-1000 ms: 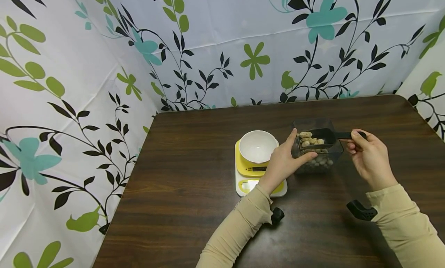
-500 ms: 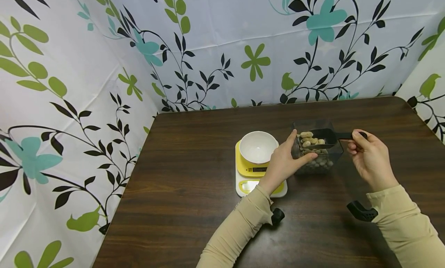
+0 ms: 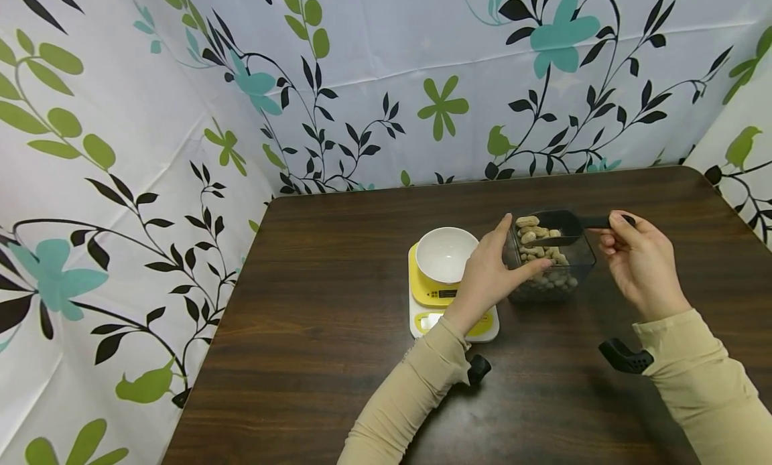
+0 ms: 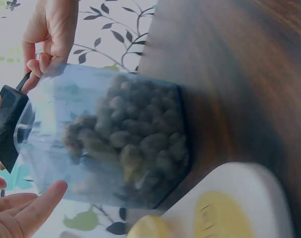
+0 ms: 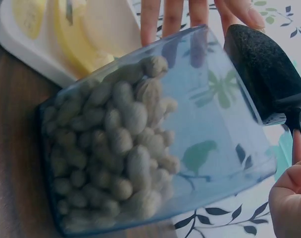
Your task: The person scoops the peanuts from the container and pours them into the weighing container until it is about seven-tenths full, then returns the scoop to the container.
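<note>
Several unshelled peanuts [image 3: 545, 254] lie in a clear container [image 3: 580, 269]. My left hand [image 3: 490, 272] is at its left side, fingers straight and thumb along the front rim; straight fingers [image 5: 173, 17] show behind the wall in the right wrist view. My right hand [image 3: 644, 260] pinches the handle of a black scoop [image 3: 559, 220]. The scoop bears some peanuts and hangs over the container's mouth; in the right wrist view the scoop [image 5: 264, 67] is past the rim. Left of the container, a white bowl [image 3: 445, 256] rests on a yellow-and-white kitchen scale [image 3: 424, 292].
Everything stands on a dark brown wooden table [image 3: 313, 304]. A white cloth [image 3: 374, 43] printed with leaves, flowers and birds hangs behind it and along the left. The left forearm passes close by the scale's front right corner.
My right hand has raised the scoop a little, away from the peanuts below, so more of them show in the container. The left hand has shifted very slightly left.
</note>
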Tool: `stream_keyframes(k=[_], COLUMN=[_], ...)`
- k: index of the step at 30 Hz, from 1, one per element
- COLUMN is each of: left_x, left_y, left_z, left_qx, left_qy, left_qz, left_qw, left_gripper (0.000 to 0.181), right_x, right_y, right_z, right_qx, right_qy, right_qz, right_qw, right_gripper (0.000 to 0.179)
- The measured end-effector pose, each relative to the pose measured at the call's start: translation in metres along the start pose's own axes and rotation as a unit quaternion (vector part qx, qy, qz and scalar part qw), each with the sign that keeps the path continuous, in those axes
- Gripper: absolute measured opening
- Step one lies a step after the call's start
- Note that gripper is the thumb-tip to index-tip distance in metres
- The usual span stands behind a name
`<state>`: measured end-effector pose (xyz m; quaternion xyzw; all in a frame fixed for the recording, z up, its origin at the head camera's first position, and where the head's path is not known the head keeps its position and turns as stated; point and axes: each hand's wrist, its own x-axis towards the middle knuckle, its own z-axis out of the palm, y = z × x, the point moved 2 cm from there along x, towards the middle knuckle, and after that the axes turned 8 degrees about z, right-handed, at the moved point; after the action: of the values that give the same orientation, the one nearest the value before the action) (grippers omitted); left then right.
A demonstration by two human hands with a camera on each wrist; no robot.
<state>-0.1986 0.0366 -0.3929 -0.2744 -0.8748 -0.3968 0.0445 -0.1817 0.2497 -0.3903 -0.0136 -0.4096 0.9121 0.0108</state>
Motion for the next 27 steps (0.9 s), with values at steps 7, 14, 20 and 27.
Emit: stream_keyframes(k=[7, 14, 20, 27], left_x=[-0.004, -0.006, -0.009, -0.022], left_y=[-0.002, -0.011, -0.026, -0.047], left_z=[-0.026, -0.047, -0.061, -0.071], left_qx=[0.008, 0.047, 0.075, 0.045], left_qy=[0.023, 0.047, 0.082, 0.109], left_qz=[-0.007, -0.027, -0.025, -0.069], left_qw=[0.9997, 0.9974, 0.9935, 0.9906], left_gripper=[0.092, 0.095, 0.096, 0.100], right_x=[0.009, 0.018, 0.028, 0.036], right_y=[0.001, 0.009, 0.019, 0.030], right_z=[0.021, 0.040, 0.057, 0.071], right_qx=[0.026, 0.040, 0.001, -0.047], right_qy=[-0.019, -0.029, -0.026, -0.033], right_qz=[0.009, 0.027, 0.042, 0.066], right_qw=[0.9994, 0.9984, 0.9988, 0.9962], right_gripper=[0.011, 0.011, 0.014, 0.020])
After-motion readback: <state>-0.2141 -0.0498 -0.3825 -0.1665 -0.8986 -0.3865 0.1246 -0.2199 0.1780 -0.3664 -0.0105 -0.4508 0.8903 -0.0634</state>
